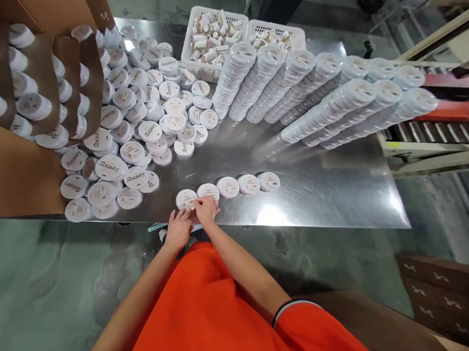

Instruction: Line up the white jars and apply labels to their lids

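- The round tin [186,199] I am working on lies flat on the steel table [338,194], at the near edge and at the left end of a short row of tins [237,185]. It lies face up, so its top surface is reachable from my position.
- My right hand [206,208] rests on the tin's near right rim, fingers curled and pinching a small label [192,201] against the lid. The contact appears to be a press, not a lift.
- My left hand [178,229] sits just near of the tin, at the table edge, fingers bent toward the same spot. I cannot tell whether it touches the tin or grips anything.
- The row runs rightward and slightly away from me, each tin touching or nearly touching the next. The single layer leaves every lid exposed.
- To the left, a loose heap of tins [136,130] lies spread out, some overlapping, many showing a printed name.
- Far left, a cardboard box [11,174] with dividers holds more tins on edge. The box is cut off by the frame.
- Far centre to right, tall stacks [325,96] stand packed side by side.
- Behind them, two white baskets [246,27] hold small items too small to identify.
- The label's print is unreadable. My fingertips hide part of the tin.
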`<control>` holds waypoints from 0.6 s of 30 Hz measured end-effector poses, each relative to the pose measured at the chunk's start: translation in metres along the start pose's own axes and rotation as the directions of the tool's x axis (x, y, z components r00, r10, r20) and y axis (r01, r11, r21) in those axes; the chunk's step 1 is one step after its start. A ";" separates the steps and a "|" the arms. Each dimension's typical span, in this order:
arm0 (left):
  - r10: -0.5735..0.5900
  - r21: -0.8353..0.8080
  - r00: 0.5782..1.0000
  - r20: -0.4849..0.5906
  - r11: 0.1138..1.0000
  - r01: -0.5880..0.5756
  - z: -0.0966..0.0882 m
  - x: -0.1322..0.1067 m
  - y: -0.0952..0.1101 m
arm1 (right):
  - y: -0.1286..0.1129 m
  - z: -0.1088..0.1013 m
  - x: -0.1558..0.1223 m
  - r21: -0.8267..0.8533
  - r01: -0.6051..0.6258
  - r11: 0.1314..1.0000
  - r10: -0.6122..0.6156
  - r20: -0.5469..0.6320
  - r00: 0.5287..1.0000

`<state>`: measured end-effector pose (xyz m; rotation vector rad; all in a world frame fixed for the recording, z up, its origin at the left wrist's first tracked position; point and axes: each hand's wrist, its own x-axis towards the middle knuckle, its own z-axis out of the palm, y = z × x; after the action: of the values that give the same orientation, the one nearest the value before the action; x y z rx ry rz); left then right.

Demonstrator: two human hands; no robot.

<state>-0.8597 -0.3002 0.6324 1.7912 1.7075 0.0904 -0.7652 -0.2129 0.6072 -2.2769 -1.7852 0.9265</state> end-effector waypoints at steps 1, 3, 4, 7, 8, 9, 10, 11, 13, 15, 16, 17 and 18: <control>-0.005 -0.007 1.000 -0.001 1.000 0.005 0.000 0.001 -0.001 | 0.000 0.000 -0.001 -0.025 0.011 1.000 -0.011 0.000 1.000; -0.021 -0.018 1.000 0.000 1.000 0.021 0.001 0.002 -0.002 | -0.002 -0.002 -0.002 -0.100 0.046 0.994 -0.046 0.001 0.999; -0.026 -0.021 1.000 -0.001 0.999 0.026 0.002 0.002 -0.002 | -0.002 -0.004 -0.002 -0.146 0.074 0.987 -0.074 0.005 0.997; -0.044 -0.027 0.999 0.005 0.999 0.044 0.001 0.002 -0.003 | -0.006 -0.012 0.000 -0.275 0.190 0.943 -0.181 0.058 0.982; -0.050 -0.030 0.999 0.010 0.998 0.050 0.001 0.002 -0.003 | -0.007 -0.015 0.002 -0.318 0.222 0.922 -0.205 0.084 0.975; -0.056 -0.033 0.998 0.016 0.998 0.056 0.001 0.002 -0.003 | -0.009 -0.018 0.005 -0.360 0.246 0.900 -0.221 0.112 0.969; -0.063 -0.035 0.998 0.025 0.997 0.064 0.000 0.002 -0.002 | -0.010 -0.021 0.008 -0.398 0.266 0.878 -0.229 0.138 0.964; -0.071 -0.035 0.997 0.034 0.997 0.072 0.000 0.003 -0.002 | -0.012 -0.024 0.011 -0.429 0.281 0.859 -0.234 0.160 0.959; -0.085 -0.028 0.995 0.052 0.996 0.086 -0.001 0.004 -0.002 | -0.015 -0.028 0.016 -0.465 0.300 0.833 -0.237 0.192 0.953; -0.090 -0.019 0.994 0.067 0.996 0.092 -0.003 0.004 -0.001 | -0.016 -0.029 0.018 -0.476 0.311 0.823 -0.240 0.205 0.949; -0.091 -0.019 0.993 0.073 0.996 0.093 -0.004 0.005 -0.001 | -0.016 -0.029 0.019 -0.477 0.304 0.825 -0.233 0.203 0.951; -0.094 -0.020 0.993 0.076 0.995 0.095 -0.004 0.005 0.000 | -0.016 -0.029 0.020 -0.473 0.296 0.829 -0.227 0.199 0.953; -0.099 -0.024 0.992 0.078 0.995 0.101 -0.005 0.005 0.000 | -0.015 -0.029 0.020 -0.467 0.289 0.835 -0.222 0.195 0.955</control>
<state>-0.8611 -0.2940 0.6346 1.6648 1.7292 0.0026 -0.7607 -0.1820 0.6295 -2.1744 -2.5611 0.6385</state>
